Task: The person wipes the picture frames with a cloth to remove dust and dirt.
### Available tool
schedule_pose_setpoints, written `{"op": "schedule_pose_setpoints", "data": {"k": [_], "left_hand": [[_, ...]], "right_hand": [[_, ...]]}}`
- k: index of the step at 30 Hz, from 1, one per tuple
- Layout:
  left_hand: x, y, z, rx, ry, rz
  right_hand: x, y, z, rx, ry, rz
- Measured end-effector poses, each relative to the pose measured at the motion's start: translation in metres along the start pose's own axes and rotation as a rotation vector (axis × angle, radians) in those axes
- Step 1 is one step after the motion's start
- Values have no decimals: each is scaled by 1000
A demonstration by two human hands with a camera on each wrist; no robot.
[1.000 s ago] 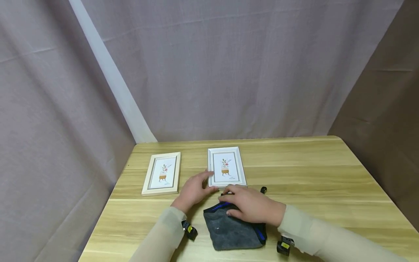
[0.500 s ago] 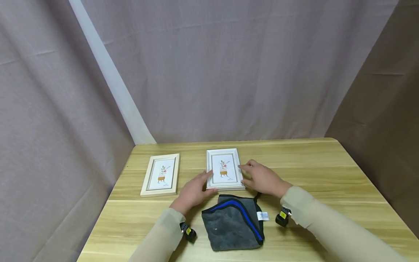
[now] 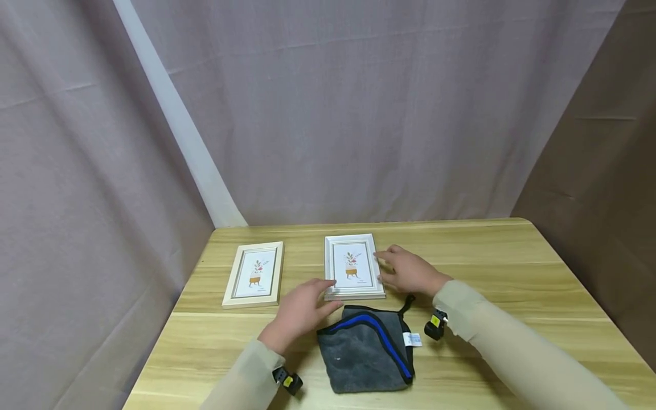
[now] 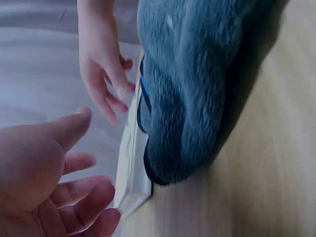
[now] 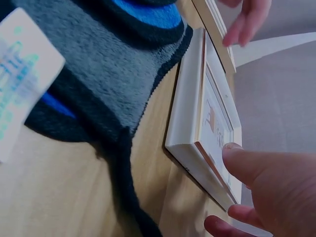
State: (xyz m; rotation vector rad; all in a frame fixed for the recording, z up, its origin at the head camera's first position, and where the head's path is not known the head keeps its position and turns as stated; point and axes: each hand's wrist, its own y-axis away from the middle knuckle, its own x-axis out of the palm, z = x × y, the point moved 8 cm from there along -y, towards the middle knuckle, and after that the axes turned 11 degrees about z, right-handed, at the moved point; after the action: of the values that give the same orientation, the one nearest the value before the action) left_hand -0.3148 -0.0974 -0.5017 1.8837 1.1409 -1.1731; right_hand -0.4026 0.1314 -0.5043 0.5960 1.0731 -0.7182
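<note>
A white picture frame (image 3: 356,295) with a plant print lies flat on the wooden table, between both hands. By its lower left corner is my left hand (image 3: 297,316), its fingers loosely bent around nothing; the left wrist view shows a gap from the frame's side. My right hand (image 3: 411,271) is at the frame's right edge, thumb and fingers spread. In the right wrist view the thumb (image 5: 247,163) is by the frame's face; whether it touches cannot be told. Just below the frame lies a folded grey cloth (image 3: 361,359) with blue-and-black trim and a white tag.
A cream picture frame (image 3: 278,273) with a similar print lies flat to the left. The wooden table (image 3: 487,256) ends at a back edge before a grey curtain (image 3: 333,125). A black loop (image 3: 408,303) sticks out from the cloth.
My right hand has let go of the cloth and moved up to the white frame's right edge. My left hand has drawn back slightly from the frame's lower left corner.
</note>
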Motion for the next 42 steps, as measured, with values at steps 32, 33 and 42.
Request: {"op": "schedule_pose_setpoints", "data": {"k": [32, 33, 42], "left_hand": [[24, -4, -50, 244, 31, 129], [24, -6, -51, 246, 30, 125], [37, -17, -60, 241, -37, 95]], "right_hand": [[3, -24, 2, 56, 30, 135], [3, -24, 4, 55, 32, 137], [8, -26, 7, 69, 49, 153]]}}
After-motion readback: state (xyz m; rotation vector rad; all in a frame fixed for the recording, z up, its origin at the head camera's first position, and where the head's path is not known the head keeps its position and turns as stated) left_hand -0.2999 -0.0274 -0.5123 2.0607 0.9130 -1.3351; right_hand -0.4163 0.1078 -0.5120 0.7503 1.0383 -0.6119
